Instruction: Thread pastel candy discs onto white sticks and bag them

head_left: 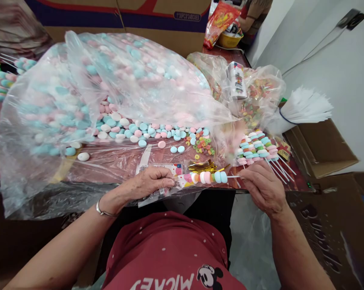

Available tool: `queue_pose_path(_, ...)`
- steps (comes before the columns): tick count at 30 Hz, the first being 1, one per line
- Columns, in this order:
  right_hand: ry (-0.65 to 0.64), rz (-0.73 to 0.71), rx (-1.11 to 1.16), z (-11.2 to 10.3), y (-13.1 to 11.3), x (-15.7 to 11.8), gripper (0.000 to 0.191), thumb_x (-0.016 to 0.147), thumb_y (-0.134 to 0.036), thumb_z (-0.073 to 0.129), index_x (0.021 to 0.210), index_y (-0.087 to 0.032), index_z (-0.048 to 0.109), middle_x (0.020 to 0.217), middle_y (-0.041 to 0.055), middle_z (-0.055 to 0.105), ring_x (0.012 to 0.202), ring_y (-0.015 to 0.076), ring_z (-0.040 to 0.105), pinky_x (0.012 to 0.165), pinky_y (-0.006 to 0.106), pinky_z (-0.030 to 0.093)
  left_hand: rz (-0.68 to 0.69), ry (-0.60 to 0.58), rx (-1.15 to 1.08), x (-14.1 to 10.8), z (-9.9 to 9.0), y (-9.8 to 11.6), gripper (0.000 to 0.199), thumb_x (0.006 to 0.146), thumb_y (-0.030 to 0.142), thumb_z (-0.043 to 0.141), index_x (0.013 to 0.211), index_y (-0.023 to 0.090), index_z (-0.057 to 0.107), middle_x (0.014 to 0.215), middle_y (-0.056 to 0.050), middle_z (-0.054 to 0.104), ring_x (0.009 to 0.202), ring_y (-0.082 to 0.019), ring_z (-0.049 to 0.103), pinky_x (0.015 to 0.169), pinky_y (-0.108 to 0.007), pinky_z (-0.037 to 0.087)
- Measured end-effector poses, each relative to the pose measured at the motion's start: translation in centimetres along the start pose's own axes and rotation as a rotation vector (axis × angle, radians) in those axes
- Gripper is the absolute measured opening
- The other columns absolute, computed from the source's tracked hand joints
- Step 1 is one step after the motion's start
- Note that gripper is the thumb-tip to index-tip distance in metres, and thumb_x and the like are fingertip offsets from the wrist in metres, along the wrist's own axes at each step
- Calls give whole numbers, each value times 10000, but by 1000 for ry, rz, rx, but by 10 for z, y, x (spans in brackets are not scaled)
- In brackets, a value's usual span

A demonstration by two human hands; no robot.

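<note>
Clear plastic forms the large bag [170, 104] at 10 to 11 o'clock, with clock positions read from the candy skewer [207, 177] and 12 o'clock facing away from the wearer. The large bag contains blue, pink and white candies; loose candies [142, 143] lie along its open near side. At 1 o'clock, a smaller clear bag [268, 82] contains coloured rings, with a labelled white pack [237, 80] resting against it. At 2 o'clock, banded white sticks [309, 105] lean above an open carton [323, 151]; nearer, assembled skewers [254, 149] lie side by side. Loose ring candies [203, 144] and gold ties [201, 166] lie at 12 o'clock. The reddish-brown table [301, 180] supports these items. Beyond it, a printed carton [158, 44] stands at 11 o'clock, and a yellow bowl [229, 41] at 12 o'clock beside another person's arm [247, 24]. The candy skewer is held above the table's near edge, long axis from 9 to 3 o'clock, bare stick end pointing to 3 o'clock. Left hand [150, 181]: thumb and forefinger pinch a printed wrapper [185, 181] at the candy end; insertion depth cannot be determined. Right hand [264, 186]: fingers closed narrowly on the bare stick end.
</note>
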State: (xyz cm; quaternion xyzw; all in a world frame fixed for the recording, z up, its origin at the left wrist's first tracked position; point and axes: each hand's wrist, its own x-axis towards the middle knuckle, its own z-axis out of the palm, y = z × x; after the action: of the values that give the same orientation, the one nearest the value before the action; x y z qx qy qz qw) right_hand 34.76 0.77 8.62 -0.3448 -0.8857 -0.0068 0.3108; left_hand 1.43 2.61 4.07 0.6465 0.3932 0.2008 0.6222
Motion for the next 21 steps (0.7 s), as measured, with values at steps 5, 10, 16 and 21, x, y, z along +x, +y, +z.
queue_pose_path(5, -10, 0, 21, -2, 1, -1, 181, 883, -63, 541, 978, -200, 612, 804, 27, 635, 714, 168, 540, 738, 356, 452, -9, 34, 13, -2, -5, -2, 284, 832, 379, 586, 662, 152, 611, 590, 15, 562, 568, -105, 474, 548, -210, 361)
queue_pose_path(10, -22, 18, 34, -4, 1, 0, 171, 883, -88, 555, 974, -208, 635, 820, 38, 652, 754, 184, 546, 727, 352, 455, 1, 6, 48, -3, -7, -2, 265, 828, 368, 594, 678, 151, 619, 598, 13, 567, 572, -105, 477, 545, -207, 362)
queue_pose_path(16, -37, 4, 105, 0, 1, 6, 176, 887, -81, 528, 962, -212, 620, 830, 33, 655, 763, 180, 541, 750, 351, 444, 37, -75, 173, -1, -9, -7, 257, 858, 366, 592, 720, 154, 637, 621, 17, 554, 590, -103, 467, 538, -198, 353)
queue_pose_path(21, -82, 138, 120, 11, 1, 3, 161, 928, -112, 469, 845, -210, 566, 691, 6, 543, 695, 169, 460, 667, 314, 397, 22, -102, 134, 0, -14, -11, 309, 860, 418, 594, 711, 147, 607, 622, 19, 534, 567, -98, 455, 523, -204, 347)
